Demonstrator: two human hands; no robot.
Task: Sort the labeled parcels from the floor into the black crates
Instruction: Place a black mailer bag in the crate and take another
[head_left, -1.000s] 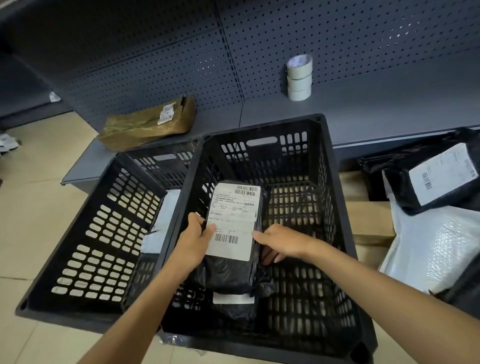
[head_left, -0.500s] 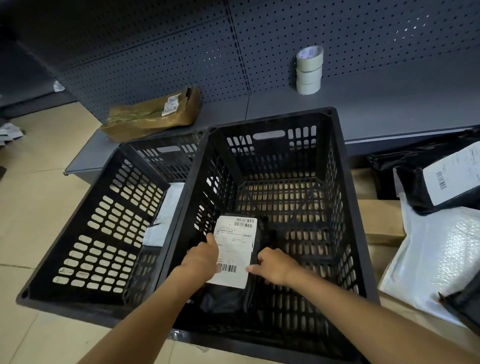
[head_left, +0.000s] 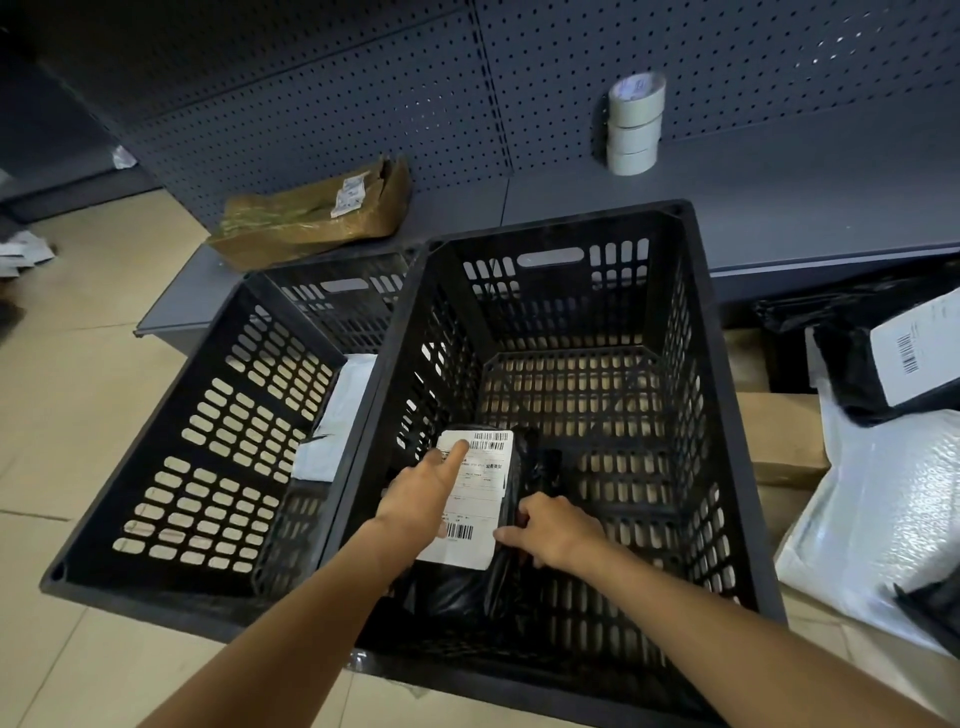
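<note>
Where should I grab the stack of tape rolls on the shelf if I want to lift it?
Take the tape rolls around the bottom roll, hand coming from the front over the open shelf. They are three loose rolls stacked upright against the pegboard, so the back is blocked, and a grip on the top roll alone would likely leave the lower two behind.

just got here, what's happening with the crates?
A person is setting a black parcel with a white label into the right black crate. The left hand rests on the label with its index finger straight, and the right hand grips the parcel's right edge. The left black crate holds a white parcel. More parcels lie on the floor to the right.
</note>
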